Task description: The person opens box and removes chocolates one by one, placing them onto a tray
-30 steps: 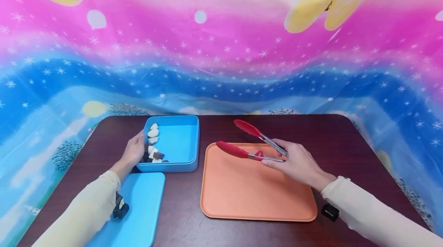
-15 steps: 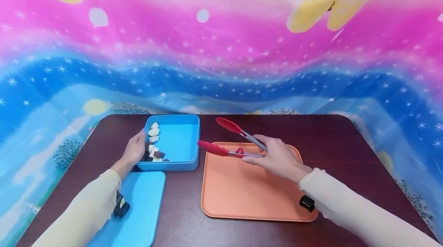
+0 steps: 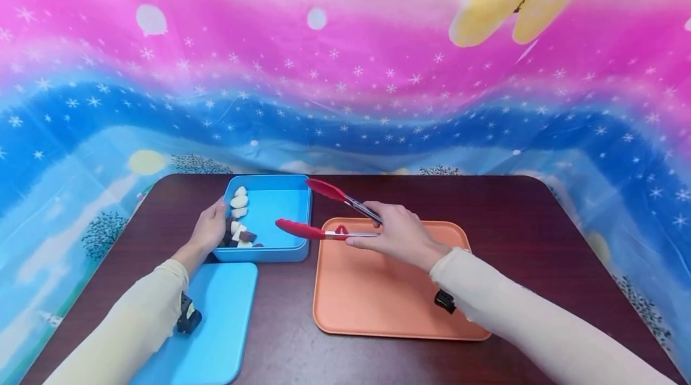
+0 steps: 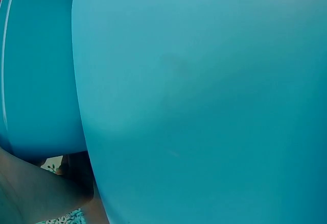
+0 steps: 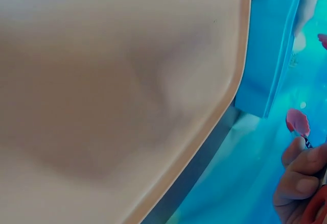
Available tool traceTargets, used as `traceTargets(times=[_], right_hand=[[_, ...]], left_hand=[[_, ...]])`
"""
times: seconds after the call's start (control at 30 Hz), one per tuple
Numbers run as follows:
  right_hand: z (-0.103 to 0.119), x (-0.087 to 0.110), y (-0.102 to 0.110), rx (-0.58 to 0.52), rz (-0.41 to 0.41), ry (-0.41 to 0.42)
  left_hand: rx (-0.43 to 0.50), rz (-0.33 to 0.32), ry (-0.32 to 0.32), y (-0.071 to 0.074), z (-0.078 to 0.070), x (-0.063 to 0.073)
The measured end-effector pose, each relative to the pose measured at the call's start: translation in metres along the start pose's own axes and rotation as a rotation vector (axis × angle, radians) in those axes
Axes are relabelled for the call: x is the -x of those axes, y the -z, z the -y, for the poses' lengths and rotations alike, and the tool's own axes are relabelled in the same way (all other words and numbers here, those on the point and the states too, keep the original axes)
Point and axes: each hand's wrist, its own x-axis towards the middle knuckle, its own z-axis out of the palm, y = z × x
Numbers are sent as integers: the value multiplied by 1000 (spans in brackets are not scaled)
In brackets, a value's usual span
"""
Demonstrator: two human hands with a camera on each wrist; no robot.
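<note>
In the head view my right hand (image 3: 399, 232) grips red-tipped metal tongs (image 3: 351, 205) by their handles. The tongs are spread, with nothing between their tips; the lower tip overlaps the inside of the blue box (image 3: 291, 255), the upper one its back right corner. My left hand (image 3: 207, 229) holds the box's left side, fingertips at the rim. Several small white pieces (image 3: 240, 201) and dark brown pieces (image 3: 248, 236) lie along the box's left wall. In the right wrist view, curled fingers (image 5: 301, 183) surround the tongs.
An orange tray (image 3: 399, 307) lies beneath my right hand and forearm. The flat blue lid (image 3: 216, 325) is under my left forearm, in front of the box. Behind the dark wooden table (image 3: 291, 313) hangs a patterned cloth (image 3: 345, 91).
My right hand has carried the tongs leftward, from above the tray to the box's right side. My left hand and the box have stayed in place.
</note>
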Motion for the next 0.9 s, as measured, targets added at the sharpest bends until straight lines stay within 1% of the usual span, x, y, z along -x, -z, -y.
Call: traceTargets(times=[0.17,0.27,0.4,0.5,0.63,0.8,0.9], right_hand=[[12,-10,-11,30,19,55],[17,-15,-15,68,21,95],[21,-21,-20,150,7,154],[25,-25,-19,227,-2,194],[30,-29,-21,313,16,243],[37,-34,-26,365,33,283],[39,-36,-28,394,28,299]], left_hand=[[-12,1,-28,1,1,1],[-13,14,-37,1,2,1],[-11,19,-44,1,1,0],[-15,9,-51,1,-3,-1],[-16,11,-37,1,-3,0],[0,15,-18,1,-2,2],[0,12,-26,0,-3,0]])
